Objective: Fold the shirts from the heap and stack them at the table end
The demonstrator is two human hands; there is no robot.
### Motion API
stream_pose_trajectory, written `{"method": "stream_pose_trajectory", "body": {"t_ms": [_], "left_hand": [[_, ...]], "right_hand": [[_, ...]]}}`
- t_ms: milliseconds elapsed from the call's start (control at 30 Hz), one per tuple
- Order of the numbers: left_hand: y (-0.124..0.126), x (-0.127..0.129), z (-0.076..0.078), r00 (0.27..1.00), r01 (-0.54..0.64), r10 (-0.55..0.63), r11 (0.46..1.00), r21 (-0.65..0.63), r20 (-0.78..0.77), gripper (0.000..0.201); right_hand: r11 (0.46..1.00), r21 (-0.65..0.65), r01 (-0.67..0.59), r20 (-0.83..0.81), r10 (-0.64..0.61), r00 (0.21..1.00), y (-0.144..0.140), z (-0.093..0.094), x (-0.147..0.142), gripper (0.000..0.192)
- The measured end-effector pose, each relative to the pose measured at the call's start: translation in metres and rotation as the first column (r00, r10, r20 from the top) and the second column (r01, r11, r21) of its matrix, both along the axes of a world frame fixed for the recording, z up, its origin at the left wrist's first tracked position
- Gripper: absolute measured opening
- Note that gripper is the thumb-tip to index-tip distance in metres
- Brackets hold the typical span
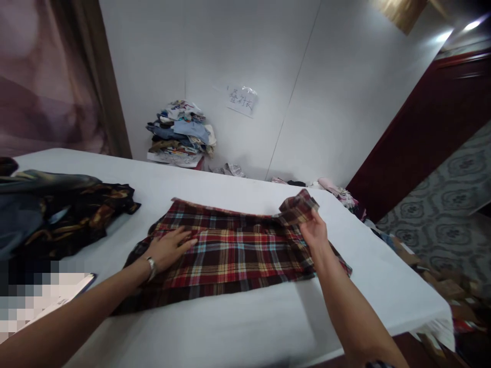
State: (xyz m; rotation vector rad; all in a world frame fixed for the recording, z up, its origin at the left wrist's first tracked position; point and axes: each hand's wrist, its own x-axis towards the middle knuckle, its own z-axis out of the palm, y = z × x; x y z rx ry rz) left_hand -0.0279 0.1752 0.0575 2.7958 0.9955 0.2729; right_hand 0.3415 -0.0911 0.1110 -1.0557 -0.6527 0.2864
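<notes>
A plaid shirt in dark brown, red, yellow and light blue lies partly folded across the white table. My left hand, with a bracelet at the wrist, rests flat on the shirt's left part, fingers spread. At the shirt's far right corner, my right hand pinches a bunched end of the plaid cloth and holds it raised off the table. The right thumb and fingers are closed on the fabric, partly hidden by it.
Dark patterned clothes are heaped at the table's left. A tall stack of folded clothes stands beyond the far edge, near a paper sign on the wall. More garments lie past the right far edge. A pixelated patch covers the lower left.
</notes>
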Motion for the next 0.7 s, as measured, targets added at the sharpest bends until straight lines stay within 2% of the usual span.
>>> {"method": "stream_pose_trajectory", "body": {"t_ms": [100, 200, 267, 333, 400, 467, 567, 633, 700], "left_hand": [[0.01, 0.021, 0.023, 0.996, 0.046, -0.057, 0.987, 0.156, 0.064, 0.057], [0.016, 0.042, 0.03, 0.987, 0.163, -0.156, 0.953, 0.256, -0.045, 0.052], [0.017, 0.051, 0.032, 0.978, 0.198, -0.17, 0.939, 0.281, -0.118, 0.041], [0.017, 0.053, 0.039, 0.979, 0.185, -0.148, 0.934, 0.305, -0.14, 0.03], [0.014, 0.048, 0.049, 0.988, 0.145, -0.115, 0.924, 0.354, -0.106, 0.029], [0.009, 0.039, 0.057, 0.993, 0.117, -0.106, 0.895, 0.431, -0.048, 0.031], [0.004, 0.019, 0.053, 0.987, 0.163, -0.149, 0.871, 0.464, -0.067, 0.03], [0.002, 0.006, 0.041, 0.971, 0.226, -0.179, 0.905, 0.361, -0.16, 0.032], [0.002, -0.004, 0.028, 0.959, 0.237, -0.186, 0.938, 0.252, -0.212, 0.036]], "right_hand": [[0.985, -0.17, -0.006, -0.012, 0.004, 1.0, -0.034, -0.038, -0.013, 0.041], [0.958, -0.287, -0.005, -0.021, -0.001, 1.0, -0.055, -0.062, -0.023, 0.049], [0.949, -0.314, -0.021, -0.067, 0.0, 0.998, -0.063, -0.066, -0.025, 0.054], [0.941, -0.333, -0.051, -0.112, 0.014, 0.994, -0.068, -0.064, -0.024, 0.055], [0.939, -0.338, -0.063, -0.117, 0.025, 0.993, -0.071, -0.06, -0.02, 0.052], [0.957, -0.288, -0.033, -0.109, 0.002, 0.994, -0.074, -0.056, -0.017, 0.047], [0.985, -0.172, 0.023, -0.159, -0.05, 0.986, -0.077, -0.056, -0.02, 0.039], [0.992, -0.128, 0.006, -0.225, -0.035, 0.974, -0.079, -0.056, -0.027, 0.043], [0.996, -0.08, -0.04, -0.299, 0.014, 0.954, -0.081, -0.057, -0.037, 0.044]]}}
